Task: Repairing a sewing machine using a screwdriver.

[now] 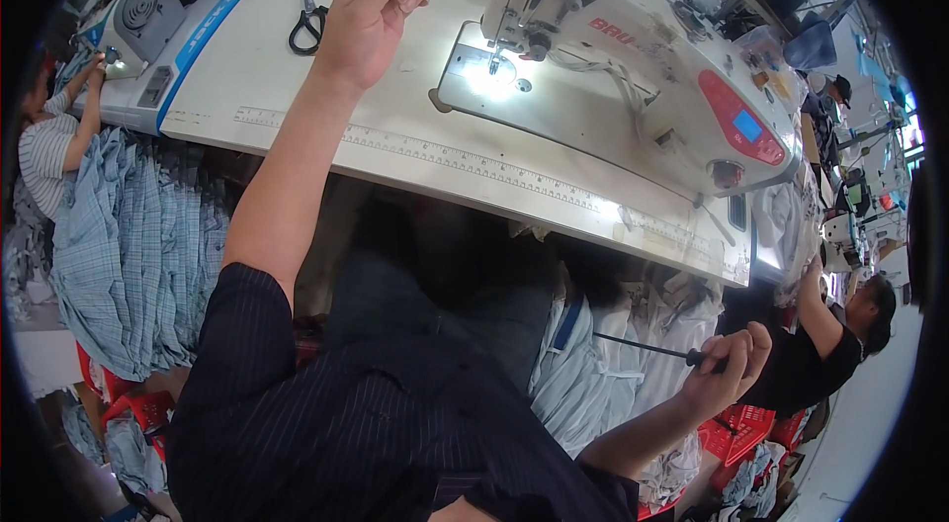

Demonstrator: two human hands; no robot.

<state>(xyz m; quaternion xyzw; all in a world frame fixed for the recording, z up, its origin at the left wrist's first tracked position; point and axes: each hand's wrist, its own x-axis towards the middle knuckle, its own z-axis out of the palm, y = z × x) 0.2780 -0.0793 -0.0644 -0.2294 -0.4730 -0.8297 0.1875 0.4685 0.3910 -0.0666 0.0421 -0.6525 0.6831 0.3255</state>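
Observation:
My left hand [371, 18] is raised over the far part of the white sewing table [257, 57]. Its fingers are curled together, and whatever they may pinch is too small or hidden to make out. In my right hand [727, 374], low at the right below the table's front edge, is a screwdriver [643, 345]. Its dark handle sits in my fingers and its long thin shaft points left. A sewing machine [613, 47] stands on the table, its lamp lighting the needle plate [491, 75]. Black-handled scissors [307, 26] lie just left of my left hand.
A printed ruler strip [465, 161] runs along the table's front edge. Checked blue shirts [129, 255] hang at the left, and pale garments [593, 374] hang under the table at the right. Red baskets [736, 433] stand below. Co-workers sit at the left [54, 141] and right [830, 349].

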